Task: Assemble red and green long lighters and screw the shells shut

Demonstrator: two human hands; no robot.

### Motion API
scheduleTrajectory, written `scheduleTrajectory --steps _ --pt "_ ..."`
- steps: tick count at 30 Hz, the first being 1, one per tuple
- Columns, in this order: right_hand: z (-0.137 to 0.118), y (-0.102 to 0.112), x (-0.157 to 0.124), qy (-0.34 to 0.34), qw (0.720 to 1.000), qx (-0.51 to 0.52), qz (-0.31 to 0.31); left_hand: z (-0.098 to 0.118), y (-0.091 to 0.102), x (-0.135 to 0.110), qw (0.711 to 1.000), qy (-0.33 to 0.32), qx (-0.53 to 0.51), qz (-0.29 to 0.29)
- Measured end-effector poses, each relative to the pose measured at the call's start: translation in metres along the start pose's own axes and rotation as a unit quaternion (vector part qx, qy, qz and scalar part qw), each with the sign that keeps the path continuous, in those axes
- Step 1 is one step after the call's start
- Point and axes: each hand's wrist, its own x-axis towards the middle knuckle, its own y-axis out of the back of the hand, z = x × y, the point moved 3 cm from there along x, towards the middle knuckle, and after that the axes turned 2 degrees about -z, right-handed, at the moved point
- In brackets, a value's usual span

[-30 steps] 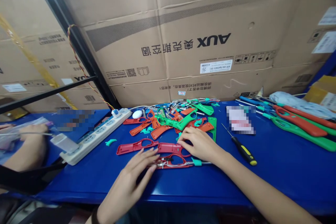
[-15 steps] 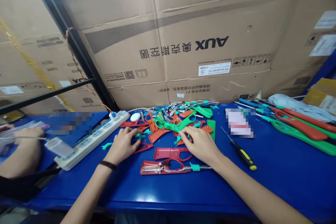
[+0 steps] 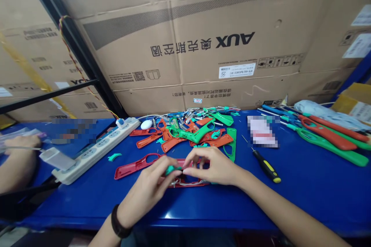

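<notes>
My left hand (image 3: 149,181) pinches a small teal-green plastic piece, likely a trigger (image 3: 170,169), just above a red lighter shell (image 3: 193,183) with white wire and a dark part inside. Close against it, my right hand (image 3: 217,166) has thumb and fingers pressed together at the dark part; what they hold, if anything, is hidden. Behind the fingers lies another red shell half, mostly covered. An empty red shell half (image 3: 127,170) rests left of my hands. A loose teal piece (image 3: 114,157) lies farther left.
Behind my hands is a heap of orange and green lighter shells (image 3: 188,134) with metal tubes. A white power strip (image 3: 97,150) runs along the left. A screwdriver (image 3: 266,166) and several long lighters (image 3: 330,133) lie right. Another person's arm (image 3: 21,158) is at far left.
Both hands have come back from the heap and together over the red lighter shell. A teal piece is now in my left hand. The empty red shell half now lies farther left.
</notes>
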Motion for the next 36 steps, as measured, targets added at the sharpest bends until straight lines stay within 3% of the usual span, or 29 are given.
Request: scheduleTrajectory --steps 2,6,10,14,19,25,30,36 --pt "0.002 -0.004 -0.001 0.004 0.999 0.023 -0.026 0.002 -0.01 -0.002 0.998 0.006 -0.056 -0.027" --pt "0.006 -0.007 -0.002 0.013 0.999 0.001 -0.034 -0.004 -0.015 -0.002 0.995 0.013 -0.097 -0.011" --pt "0.006 -0.008 -0.001 0.007 0.999 0.014 -0.032 -0.003 -0.014 -0.003 0.997 -0.018 -0.063 0.031" --pt "0.008 -0.009 0.0 -0.037 0.992 0.114 -0.039 0.002 -0.015 -0.004 0.995 -0.062 0.003 0.081" --pt "0.01 -0.01 0.001 -0.05 0.984 0.163 -0.058 -0.003 -0.015 -0.002 0.99 -0.086 0.06 0.098" --pt "0.005 -0.009 -0.002 -0.003 0.997 0.063 -0.044 -0.006 -0.017 -0.005 0.994 -0.069 0.046 0.076" --pt "0.001 0.001 -0.001 -0.009 0.996 -0.089 -0.026 -0.007 -0.012 -0.015 0.99 -0.036 0.126 0.054" --pt "-0.008 0.01 -0.005 -0.052 0.984 -0.152 -0.078 -0.003 -0.013 -0.034 0.97 -0.097 0.218 0.05"
